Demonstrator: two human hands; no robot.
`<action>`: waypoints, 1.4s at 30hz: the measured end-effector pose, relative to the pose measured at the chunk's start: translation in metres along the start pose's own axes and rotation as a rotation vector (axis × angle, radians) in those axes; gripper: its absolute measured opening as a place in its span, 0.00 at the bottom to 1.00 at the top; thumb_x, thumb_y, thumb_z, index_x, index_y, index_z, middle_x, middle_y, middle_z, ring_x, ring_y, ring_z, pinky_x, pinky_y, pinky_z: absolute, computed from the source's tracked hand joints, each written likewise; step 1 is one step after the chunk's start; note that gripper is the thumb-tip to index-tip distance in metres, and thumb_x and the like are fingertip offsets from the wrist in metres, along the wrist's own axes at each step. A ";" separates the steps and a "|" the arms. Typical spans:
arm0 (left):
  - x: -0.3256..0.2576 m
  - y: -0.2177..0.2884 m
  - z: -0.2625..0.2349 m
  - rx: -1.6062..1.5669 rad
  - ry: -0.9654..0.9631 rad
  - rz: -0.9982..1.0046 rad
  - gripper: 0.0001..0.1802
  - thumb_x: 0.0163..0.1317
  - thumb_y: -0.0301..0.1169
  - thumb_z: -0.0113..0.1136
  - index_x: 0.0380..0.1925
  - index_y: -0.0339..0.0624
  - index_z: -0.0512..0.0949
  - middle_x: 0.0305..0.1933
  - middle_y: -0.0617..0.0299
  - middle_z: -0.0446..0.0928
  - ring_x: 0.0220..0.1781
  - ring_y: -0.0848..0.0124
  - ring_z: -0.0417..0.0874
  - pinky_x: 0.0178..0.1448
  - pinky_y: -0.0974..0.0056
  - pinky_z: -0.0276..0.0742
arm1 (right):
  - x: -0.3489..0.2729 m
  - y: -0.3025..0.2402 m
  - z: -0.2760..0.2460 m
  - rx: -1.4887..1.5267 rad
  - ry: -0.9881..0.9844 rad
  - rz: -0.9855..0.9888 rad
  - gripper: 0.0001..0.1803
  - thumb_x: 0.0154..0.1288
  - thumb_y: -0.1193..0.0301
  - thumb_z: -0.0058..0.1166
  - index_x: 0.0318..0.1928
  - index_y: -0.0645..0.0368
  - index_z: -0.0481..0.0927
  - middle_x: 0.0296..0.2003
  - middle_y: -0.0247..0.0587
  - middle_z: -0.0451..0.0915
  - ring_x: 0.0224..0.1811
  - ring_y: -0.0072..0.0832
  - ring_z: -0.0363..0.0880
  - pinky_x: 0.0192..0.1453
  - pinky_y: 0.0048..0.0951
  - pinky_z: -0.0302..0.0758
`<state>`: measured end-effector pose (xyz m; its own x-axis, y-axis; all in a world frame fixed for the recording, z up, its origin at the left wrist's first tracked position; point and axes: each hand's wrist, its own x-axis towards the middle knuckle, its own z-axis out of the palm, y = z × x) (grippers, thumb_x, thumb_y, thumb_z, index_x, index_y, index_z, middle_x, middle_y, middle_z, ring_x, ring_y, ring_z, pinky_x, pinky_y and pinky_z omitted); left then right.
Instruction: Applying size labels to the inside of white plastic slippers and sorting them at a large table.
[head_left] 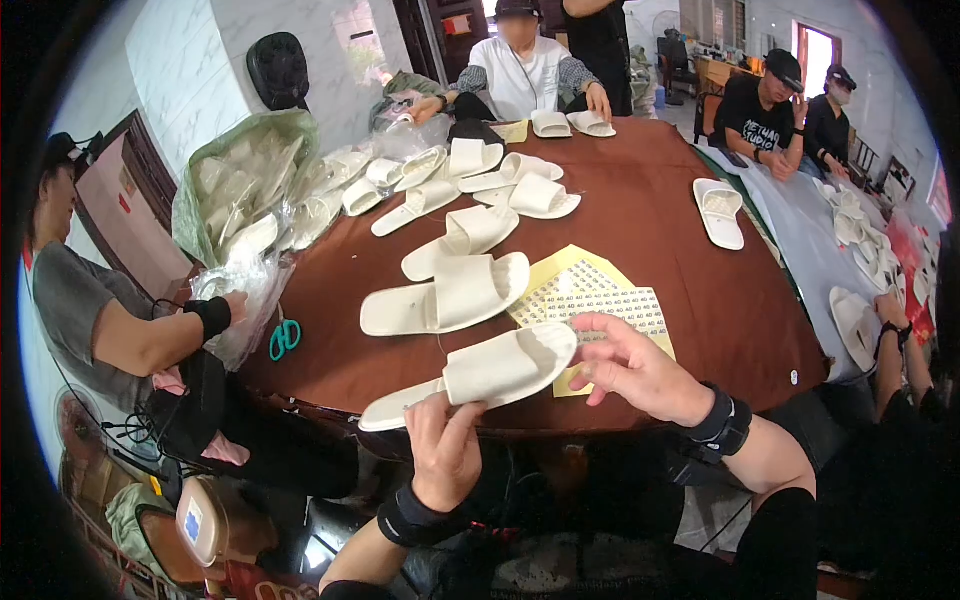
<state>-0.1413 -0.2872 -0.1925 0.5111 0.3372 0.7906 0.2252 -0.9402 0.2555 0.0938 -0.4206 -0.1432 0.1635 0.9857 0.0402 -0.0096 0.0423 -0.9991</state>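
My left hand (444, 460) grips a white open-toed slipper (500, 370) by its near side, thumb and fingers closed on the strap's edge. The slipper is held over the table's near edge, its rounded tip pointing right. Beside that tip is my right hand (640, 372), its fingers apart; I cannot tell whether it touches the slipper. Under and behind the fingers lie overlapping label sheets (625, 312), white with small printed marks and yellow margins. Just beyond the held slipper, another white slipper (440, 296) rests on the brown tabletop (650, 210).
Several more slippers (475, 232) run toward the far side, and a lone slipper (719, 214) lies at the right. Teal scissors (285, 339) are near the left edge. A green bag (185, 215) holds wrapped slippers. Co-workers sit around; one person's hands rest beside slippers at the far end.
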 end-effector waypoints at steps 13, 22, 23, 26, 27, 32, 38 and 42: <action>-0.009 -0.014 0.006 -0.039 -0.252 0.208 0.23 0.43 0.17 0.57 0.45 0.34 0.78 0.53 0.47 0.74 0.56 0.50 0.75 0.61 0.47 0.69 | 0.027 0.023 0.009 0.104 0.109 0.016 0.28 0.71 0.71 0.50 0.65 0.75 0.63 0.53 0.48 0.76 0.49 0.26 0.77 0.45 0.26 0.80; 0.052 -0.103 -0.044 0.002 -0.123 0.000 0.17 0.53 0.16 0.58 0.44 0.36 0.78 0.51 0.46 0.77 0.55 0.48 0.77 0.60 0.53 0.71 | 0.036 0.015 -0.002 0.139 0.196 0.046 0.28 0.70 0.71 0.48 0.65 0.77 0.64 0.52 0.47 0.76 0.49 0.26 0.78 0.44 0.25 0.78; 0.057 -0.121 -0.045 0.027 -0.158 -0.034 0.18 0.53 0.17 0.59 0.47 0.37 0.77 0.53 0.47 0.77 0.55 0.49 0.77 0.60 0.53 0.71 | 0.036 0.017 -0.004 0.134 0.208 0.041 0.27 0.70 0.71 0.49 0.64 0.77 0.65 0.51 0.46 0.77 0.49 0.25 0.78 0.43 0.25 0.78; 0.069 -0.169 -0.038 0.090 -0.234 -0.054 0.20 0.54 0.21 0.61 0.50 0.38 0.75 0.55 0.48 0.76 0.57 0.49 0.76 0.61 0.54 0.71 | 0.036 0.013 -0.001 0.119 0.228 0.042 0.27 0.69 0.72 0.49 0.64 0.76 0.66 0.49 0.45 0.78 0.47 0.24 0.78 0.42 0.24 0.77; 0.071 -0.185 -0.032 0.082 -0.319 -0.068 0.21 0.55 0.25 0.62 0.51 0.39 0.75 0.57 0.48 0.75 0.59 0.49 0.75 0.63 0.53 0.70 | 0.037 0.014 0.000 0.119 0.227 0.042 0.27 0.69 0.72 0.49 0.64 0.76 0.66 0.49 0.45 0.78 0.47 0.24 0.78 0.42 0.24 0.77; 0.092 -0.215 -0.001 0.106 -0.627 -0.169 0.27 0.58 0.44 0.64 0.56 0.47 0.75 0.64 0.48 0.72 0.67 0.51 0.70 0.68 0.49 0.65 | 0.038 0.014 -0.005 0.103 0.245 0.042 0.27 0.69 0.71 0.49 0.63 0.75 0.67 0.47 0.45 0.78 0.47 0.24 0.78 0.41 0.24 0.76; 0.095 -0.212 0.011 0.066 -0.772 -0.211 0.28 0.55 0.46 0.67 0.54 0.49 0.76 0.55 0.50 0.74 0.60 0.51 0.73 0.64 0.51 0.67 | 0.048 0.007 -0.022 0.092 0.255 0.057 0.28 0.70 0.70 0.49 0.65 0.75 0.66 0.49 0.44 0.78 0.47 0.23 0.77 0.42 0.23 0.76; 0.065 -0.191 -0.002 0.072 -0.606 -0.185 0.26 0.51 0.42 0.71 0.49 0.47 0.77 0.43 0.53 0.75 0.50 0.51 0.75 0.54 0.51 0.71 | 0.064 0.008 -0.029 0.062 0.228 0.086 0.28 0.70 0.68 0.49 0.65 0.74 0.66 0.46 0.42 0.77 0.47 0.22 0.76 0.42 0.22 0.75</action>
<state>-0.1526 -0.0861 -0.1890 0.8324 0.4802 0.2766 0.3987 -0.8656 0.3030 0.1326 -0.3617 -0.1493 0.3774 0.9243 -0.0562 -0.0924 -0.0228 -0.9955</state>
